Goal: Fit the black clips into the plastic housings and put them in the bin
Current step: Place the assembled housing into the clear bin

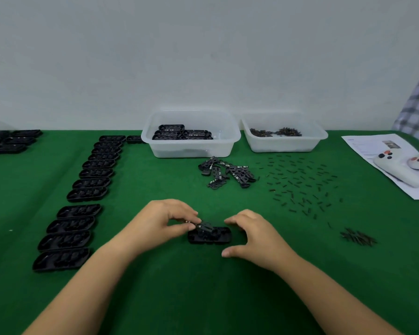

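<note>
A black plastic housing (pixel 209 236) lies on the green table in front of me. My left hand (pixel 163 220) pinches a black clip (pixel 205 226) and holds it tilted over the housing's left half. My right hand (pixel 252 234) hovers just right of the housing with fingers loosely curved, holding nothing. A pile of black clips (pixel 226 172) lies beyond. The clear bin (pixel 190 135) at the back holds several finished housings (pixel 182 134).
A long column of empty housings (pixel 87 189) runs down the left, with more at the far left (pixel 10 140). A second bin (pixel 284 134) holds small dark parts. Small black pins (pixel 300 182) lie scattered at right. Two white controllers (pixel 404 165) rest on paper.
</note>
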